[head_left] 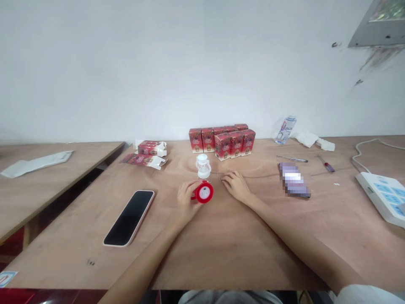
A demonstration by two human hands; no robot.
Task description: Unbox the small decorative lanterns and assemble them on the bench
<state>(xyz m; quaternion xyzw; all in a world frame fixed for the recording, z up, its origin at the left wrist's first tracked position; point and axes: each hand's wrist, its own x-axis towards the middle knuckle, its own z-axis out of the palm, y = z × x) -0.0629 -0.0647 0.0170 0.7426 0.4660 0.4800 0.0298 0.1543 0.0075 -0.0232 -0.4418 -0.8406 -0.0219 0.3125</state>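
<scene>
gripping a red lantern [204,192] with the left hand [189,198], just in front of a white lantern [203,167] on the desk [218,249]; resting the right hand [236,185] by a thin metal piece [219,177], unable to tell if pinching it.

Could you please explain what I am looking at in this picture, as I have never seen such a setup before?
There is no robot here: these are a person's own bare hands. The single picture comes from a camera worn on the head, looking forward and down.

The left hand holds a small red object, its round, pale end facing the camera. The right hand rests on the wooden table, fingertips by a thin wire piece; whether they grip it is unclear.

Just behind the red object stands a small white lantern. Farther back are red boxes; opened cartons and a dark-screened phone lie to the left.
</scene>
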